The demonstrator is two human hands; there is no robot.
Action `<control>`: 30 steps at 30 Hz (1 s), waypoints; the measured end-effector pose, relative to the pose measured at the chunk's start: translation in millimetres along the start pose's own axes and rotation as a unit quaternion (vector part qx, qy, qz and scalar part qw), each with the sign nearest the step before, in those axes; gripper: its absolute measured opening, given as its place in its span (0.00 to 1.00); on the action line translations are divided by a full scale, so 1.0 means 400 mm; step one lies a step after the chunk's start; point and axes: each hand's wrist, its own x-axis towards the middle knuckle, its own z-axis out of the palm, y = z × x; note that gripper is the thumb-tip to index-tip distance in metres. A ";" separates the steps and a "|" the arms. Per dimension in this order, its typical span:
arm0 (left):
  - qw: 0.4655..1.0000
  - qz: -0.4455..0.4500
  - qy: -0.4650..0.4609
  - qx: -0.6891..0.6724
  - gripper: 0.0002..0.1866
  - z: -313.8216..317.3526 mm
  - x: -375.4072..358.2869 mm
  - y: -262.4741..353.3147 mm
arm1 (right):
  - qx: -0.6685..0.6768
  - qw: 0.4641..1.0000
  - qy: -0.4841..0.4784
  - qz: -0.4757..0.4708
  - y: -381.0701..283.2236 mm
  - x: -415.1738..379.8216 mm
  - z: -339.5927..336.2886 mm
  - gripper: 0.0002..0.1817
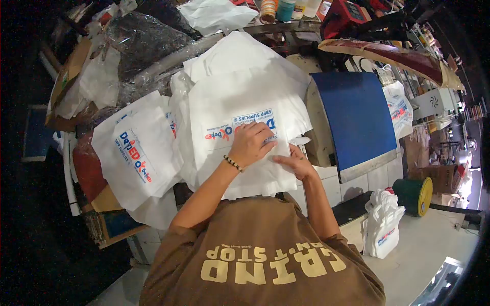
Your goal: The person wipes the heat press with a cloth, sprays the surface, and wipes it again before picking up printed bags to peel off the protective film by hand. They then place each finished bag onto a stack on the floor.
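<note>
A white fabric bag [224,163] with a blue and red "DepED" print lies on top of a stack of similar white pieces in front of me. Across its print rests my left hand [251,144], fingers bent and lying on the fabric, a beaded bracelet at the wrist. My right hand [297,161] is at the bag's right edge, thumb on top and fingers closed around the edge. Part of the lettering is covered by my left hand. More printed white bags [120,153] hang in a pile to the left.
A blue flat panel [357,122] on a machine stands at right. Beyond it is a wooden-edged board [383,58]. A bundle of white bags [383,224] stands lower right, near a green drum [411,196]. Clear plastic wrap [148,51] lies upper left; jars [285,10] stand at the back.
</note>
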 end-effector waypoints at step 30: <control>0.958 -0.255 0.085 -0.103 0.11 -0.026 0.030 -0.162 | -0.005 0.999 0.048 0.000 0.062 0.007 -0.037 0.23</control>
